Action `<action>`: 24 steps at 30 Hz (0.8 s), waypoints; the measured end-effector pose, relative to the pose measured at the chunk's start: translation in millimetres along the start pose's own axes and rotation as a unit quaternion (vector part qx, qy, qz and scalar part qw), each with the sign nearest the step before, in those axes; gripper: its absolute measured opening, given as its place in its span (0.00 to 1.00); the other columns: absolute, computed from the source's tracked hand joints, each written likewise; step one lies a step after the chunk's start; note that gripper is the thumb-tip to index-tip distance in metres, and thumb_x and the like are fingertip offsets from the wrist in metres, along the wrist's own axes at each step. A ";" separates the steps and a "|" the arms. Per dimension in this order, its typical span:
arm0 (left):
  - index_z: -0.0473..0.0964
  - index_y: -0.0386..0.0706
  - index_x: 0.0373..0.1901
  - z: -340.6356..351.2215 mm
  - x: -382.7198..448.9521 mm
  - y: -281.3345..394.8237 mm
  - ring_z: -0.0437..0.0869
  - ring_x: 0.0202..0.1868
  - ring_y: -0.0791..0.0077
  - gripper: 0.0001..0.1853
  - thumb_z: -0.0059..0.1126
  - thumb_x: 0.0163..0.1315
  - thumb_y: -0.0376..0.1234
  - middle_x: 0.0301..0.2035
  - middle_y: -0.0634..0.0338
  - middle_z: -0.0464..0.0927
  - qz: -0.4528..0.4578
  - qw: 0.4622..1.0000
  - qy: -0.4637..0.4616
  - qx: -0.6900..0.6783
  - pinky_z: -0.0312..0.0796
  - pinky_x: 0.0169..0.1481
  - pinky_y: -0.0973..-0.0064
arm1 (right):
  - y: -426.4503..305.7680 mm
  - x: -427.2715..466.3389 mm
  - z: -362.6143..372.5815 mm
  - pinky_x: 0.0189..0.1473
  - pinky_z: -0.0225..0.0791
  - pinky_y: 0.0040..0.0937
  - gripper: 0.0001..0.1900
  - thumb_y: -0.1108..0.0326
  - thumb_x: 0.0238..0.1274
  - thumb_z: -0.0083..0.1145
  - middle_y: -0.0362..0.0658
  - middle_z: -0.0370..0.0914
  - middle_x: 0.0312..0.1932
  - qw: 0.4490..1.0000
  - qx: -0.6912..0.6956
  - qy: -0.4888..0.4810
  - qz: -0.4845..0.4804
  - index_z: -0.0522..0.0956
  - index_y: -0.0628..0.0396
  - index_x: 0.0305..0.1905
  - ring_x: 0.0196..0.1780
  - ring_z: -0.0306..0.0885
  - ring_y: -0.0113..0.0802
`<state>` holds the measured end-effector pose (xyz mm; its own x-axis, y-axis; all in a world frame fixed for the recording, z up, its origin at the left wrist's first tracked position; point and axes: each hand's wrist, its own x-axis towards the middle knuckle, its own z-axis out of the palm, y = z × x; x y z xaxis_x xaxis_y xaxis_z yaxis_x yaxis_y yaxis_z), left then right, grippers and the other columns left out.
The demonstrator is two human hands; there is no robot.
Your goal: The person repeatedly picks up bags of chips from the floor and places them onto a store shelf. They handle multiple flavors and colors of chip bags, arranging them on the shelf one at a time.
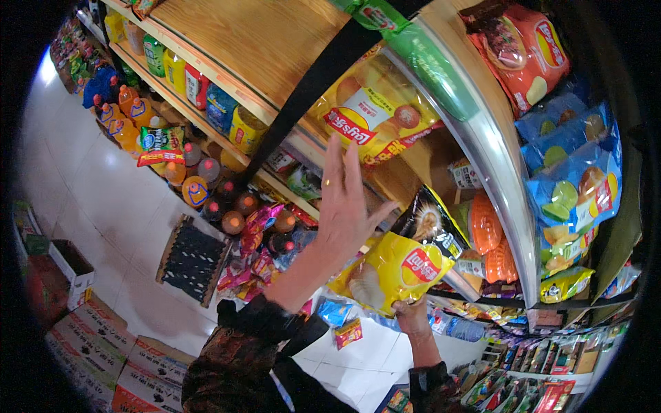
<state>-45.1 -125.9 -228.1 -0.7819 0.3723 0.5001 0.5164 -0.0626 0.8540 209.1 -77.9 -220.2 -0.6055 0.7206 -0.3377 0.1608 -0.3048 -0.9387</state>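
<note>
My left hand (343, 206), with a ring on one finger, is raised with its fingers apart and holds nothing. Its fingertips overlap the lower edge of a large clear-and-yellow Lay's bag (379, 106) at the shelf; whether they touch it is unclear. Lower right, my right hand (410, 312) grips the bottom edge of a yellow Lay's chip bag (382, 273). Directly behind that bag's upper edge is a black snack bag (431, 219); I cannot tell what supports it. A black strap (304, 98) crosses the view in front of the shelving.
Blue chip bags (578, 180) and a red Lay's bag (521, 57) line the right. Orange-lidded containers (485, 222) stand behind a metal shelf edge (496, 170). Drink bottles (196, 191), a dark crate (193, 260) and stacked cartons (150, 377) are on the floor at left.
</note>
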 end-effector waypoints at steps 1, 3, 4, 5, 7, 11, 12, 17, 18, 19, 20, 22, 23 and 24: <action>0.37 0.34 0.62 7.4 15.1 -5.4 0.49 0.61 0.41 0.56 0.69 0.38 0.40 0.60 0.34 0.42 -0.006 0.999 0.002 0.046 0.48 0.63 0.57 | -2.9 2.3 4.3 0.52 0.66 0.34 0.34 0.76 0.33 0.68 0.43 0.71 0.49 1.000 0.000 0.005 -0.009 0.65 0.60 0.53 0.51 0.71 0.35; 0.36 0.36 0.63 17.0 40.9 -15.9 0.47 0.61 0.38 0.61 0.71 0.33 0.43 0.60 0.33 0.39 -0.019 0.990 0.005 0.140 0.46 0.64 0.54 | -6.2 7.0 8.5 0.53 0.66 0.34 0.35 0.75 0.33 0.68 0.43 0.71 0.49 1.000 0.003 0.015 -0.025 0.64 0.60 0.53 0.51 0.71 0.35; 0.35 0.37 0.63 19.8 49.8 -23.5 0.46 0.62 0.38 0.62 0.72 0.31 0.44 0.60 0.33 0.39 -0.021 0.988 -0.008 0.152 0.46 0.64 0.53 | -5.3 11.9 5.0 0.53 0.65 0.35 0.36 0.74 0.33 0.69 0.43 0.70 0.49 1.000 0.012 0.008 -0.024 0.63 0.59 0.54 0.52 0.70 0.36; 0.35 0.38 0.63 21.2 57.5 -31.7 0.46 0.62 0.37 0.64 0.72 0.29 0.45 0.60 0.34 0.38 -0.024 0.986 -0.021 0.164 0.45 0.64 0.52 | -6.7 17.6 6.1 0.53 0.65 0.35 0.36 0.74 0.32 0.70 0.43 0.70 0.50 0.999 0.014 0.010 -0.028 0.63 0.59 0.54 0.52 0.70 0.36; 0.35 0.39 0.64 21.3 69.7 -43.4 0.44 0.62 0.37 0.66 0.73 0.26 0.46 0.61 0.35 0.38 -0.011 0.985 -0.054 0.163 0.45 0.63 0.50 | -9.0 25.8 12.3 0.53 0.65 0.36 0.37 0.74 0.32 0.70 0.43 0.70 0.50 0.999 0.026 0.017 -0.033 0.63 0.59 0.54 0.52 0.70 0.36; 0.35 0.40 0.64 20.3 86.8 -56.9 0.39 0.63 0.38 0.67 0.73 0.25 0.48 0.61 0.38 0.39 0.022 0.987 -0.120 0.101 0.43 0.63 0.46 | -11.5 41.2 19.2 0.53 0.66 0.37 0.37 0.75 0.31 0.70 0.43 0.70 0.50 0.998 0.047 0.022 -0.045 0.64 0.58 0.54 0.52 0.70 0.36; 0.35 0.41 0.64 21.2 91.0 -59.1 0.38 0.63 0.38 0.67 0.73 0.25 0.48 0.61 0.38 0.40 0.024 0.987 -0.135 0.086 0.42 0.63 0.46 | -12.2 45.7 23.3 0.53 0.66 0.37 0.37 0.75 0.31 0.70 0.43 0.70 0.50 0.997 0.049 0.019 -0.062 0.64 0.58 0.54 0.52 0.70 0.36; 0.42 0.42 0.63 35.8 109.7 -56.9 0.35 0.64 0.40 0.57 0.68 0.32 0.49 0.61 0.39 0.40 -0.033 0.961 -0.204 0.186 0.41 0.63 0.45 | -18.1 67.2 47.4 0.52 0.67 0.36 0.34 0.75 0.31 0.70 0.43 0.71 0.48 0.992 0.027 0.023 -0.120 0.66 0.59 0.51 0.50 0.72 0.36; 0.44 0.42 0.63 35.3 112.1 -55.8 0.35 0.64 0.40 0.53 0.66 0.37 0.48 0.61 0.39 0.40 -0.047 0.955 -0.221 0.193 0.41 0.63 0.45 | -17.3 71.4 50.7 0.51 0.68 0.36 0.33 0.76 0.31 0.70 0.43 0.72 0.47 0.992 0.020 0.021 -0.126 0.67 0.60 0.51 0.49 0.72 0.36; 0.40 0.45 0.64 40.3 110.8 -61.4 0.39 0.63 0.40 0.57 0.68 0.34 0.48 0.61 0.39 0.41 -0.029 0.965 -0.174 0.196 0.41 0.62 0.43 | -16.3 75.5 53.9 0.50 0.68 0.35 0.33 0.76 0.32 0.70 0.44 0.72 0.47 0.991 0.014 0.018 -0.132 0.67 0.60 0.50 0.48 0.73 0.36; 0.36 0.49 0.64 49.0 107.0 -71.9 0.43 0.63 0.40 0.61 0.69 0.32 0.48 0.61 0.39 0.41 -0.010 0.972 -0.126 0.199 0.41 0.61 0.42 | -15.9 79.2 57.4 0.50 0.69 0.35 0.32 0.76 0.32 0.70 0.44 0.73 0.46 0.990 0.008 0.016 -0.138 0.68 0.60 0.50 0.47 0.73 0.35; 0.33 0.53 0.65 55.1 104.5 -75.7 0.47 0.62 0.40 0.64 0.70 0.29 0.48 0.61 0.40 0.42 0.017 0.972 -0.086 0.217 0.42 0.60 0.40 | -17.6 85.0 62.0 0.49 0.70 0.35 0.31 0.77 0.31 0.69 0.44 0.73 0.45 0.990 -0.003 0.010 -0.140 0.68 0.61 0.49 0.46 0.74 0.35; 0.33 0.53 0.65 55.4 102.2 -77.9 0.47 0.63 0.41 0.64 0.70 0.30 0.48 0.61 0.41 0.41 0.024 0.968 -0.088 0.236 0.42 0.59 0.40 | -17.9 86.2 63.9 0.48 0.70 0.34 0.31 0.78 0.31 0.69 0.45 0.73 0.44 0.990 -0.008 0.006 -0.142 0.68 0.61 0.48 0.45 0.75 0.34; 0.34 0.53 0.65 54.3 99.5 -80.2 0.47 0.63 0.43 0.63 0.70 0.30 0.48 0.62 0.42 0.41 0.032 0.962 -0.089 0.255 0.42 0.59 0.40 | -18.5 85.9 63.4 0.48 0.71 0.35 0.32 0.79 0.30 0.69 0.45 0.74 0.43 0.991 -0.032 -0.007 -0.129 0.68 0.61 0.49 0.45 0.74 0.34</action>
<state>-145.4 -33.6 -254.6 -0.6939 0.5383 0.4784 0.7015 0.3552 0.6178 104.7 -49.8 -227.5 -0.6436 0.7605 -0.0856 0.0482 -0.0714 -0.9963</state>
